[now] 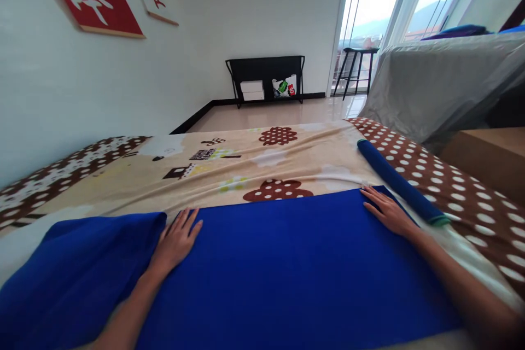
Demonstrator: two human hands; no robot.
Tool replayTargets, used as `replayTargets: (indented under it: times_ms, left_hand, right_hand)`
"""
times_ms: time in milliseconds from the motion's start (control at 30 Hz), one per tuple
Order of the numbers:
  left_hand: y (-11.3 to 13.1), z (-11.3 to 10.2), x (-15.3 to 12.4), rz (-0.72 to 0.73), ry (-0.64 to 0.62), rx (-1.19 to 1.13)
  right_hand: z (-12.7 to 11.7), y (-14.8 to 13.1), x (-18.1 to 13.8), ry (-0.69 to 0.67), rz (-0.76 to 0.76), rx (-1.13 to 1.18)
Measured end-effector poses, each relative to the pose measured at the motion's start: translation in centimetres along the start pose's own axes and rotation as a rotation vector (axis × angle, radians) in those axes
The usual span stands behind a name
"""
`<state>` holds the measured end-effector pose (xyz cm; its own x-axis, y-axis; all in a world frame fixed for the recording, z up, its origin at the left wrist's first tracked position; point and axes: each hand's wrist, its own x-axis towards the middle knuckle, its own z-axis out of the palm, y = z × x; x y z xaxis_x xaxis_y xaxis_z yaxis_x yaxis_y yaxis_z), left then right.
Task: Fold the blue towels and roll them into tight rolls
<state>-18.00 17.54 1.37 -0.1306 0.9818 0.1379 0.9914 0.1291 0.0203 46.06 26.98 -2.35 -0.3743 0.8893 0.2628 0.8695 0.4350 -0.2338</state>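
Observation:
A blue cloth (pixel 287 262) lies spread flat across the bed in front of me. My left hand (pixel 176 238) rests on its far left part with the fingers stretched out, holding nothing. Close beside that hand, a second blue piece of fabric (pixel 86 262) lies loosely bunched; whether it joins the flat cloth I cannot tell. At the far right corner, my right hand (pixel 388 209) lies flat on the cloth, fingers extended and apart. A rolled blue cloth (pixel 402 183) with green-edged ends lies just right of my right hand.
The bed carries a beige and brown patterned blanket (pixel 270 158). Beyond it, a black rack (pixel 266 71) stands against the wall with white boxes and a bag. To the right are a plastic-covered piece of furniture (pixel 447 76), a cardboard box (pixel 492 153) and a black stool (pixel 356 65).

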Motion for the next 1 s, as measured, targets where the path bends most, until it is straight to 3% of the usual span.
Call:
replayTargets:
  times_ms: [67, 200, 367, 467, 633, 700, 733, 767, 833, 1000]
  left_hand:
    - [-1.8, 0.7, 0.1, -0.033, 0.022, 0.018]
    - [-1.5, 1.5, 0.3, -0.037, 0.038, 0.038]
    - [0.7, -0.9, -0.7, -0.037, 0.106, 0.061]
    - [6.0, -2.5, -1.1, 0.041, 0.137, 0.045]
    - [20.9, -1.5, -0.9, 0.305, 0.042, -0.049]
    - [24.4, -0.5, -0.7, 0.366, -0.005, -0.072]
    - [24.7, -0.1, -0.6, 0.385, -0.024, -0.080]
    - [24.1, 0.1, -0.6, 0.393, -0.039, -0.084]
    - [19.9, 0.1, -0.4, 0.372, -0.057, -0.084]
    - [4.2, -0.4, -0.3, 0.080, -0.021, -0.027]
  right_hand:
    - [0.8, 1.5, -0.5, 0.019, 0.050, -0.020]
    - [1.9, 1.2, -0.4, 0.028, 0.079, -0.046]
    - [0.1, -1.1, -0.6, 0.114, 0.127, -0.087]
    - [-0.4, -5.7, 0.4, 0.199, 0.159, -0.107]
    - [2.7, -18.4, 4.2, 0.094, -0.105, -0.054]
    - [3.8, -21.3, 5.2, 0.034, -0.204, -0.031]
    - [3.9, -21.5, 5.4, 0.008, -0.237, -0.022]
    - [3.8, -20.9, 5.3, -0.016, -0.259, -0.016]
    - [2.7, -17.1, 4.4, -0.050, -0.261, -0.014]
    - [-0.1, -3.2, 0.0, -0.013, -0.015, -0.077]
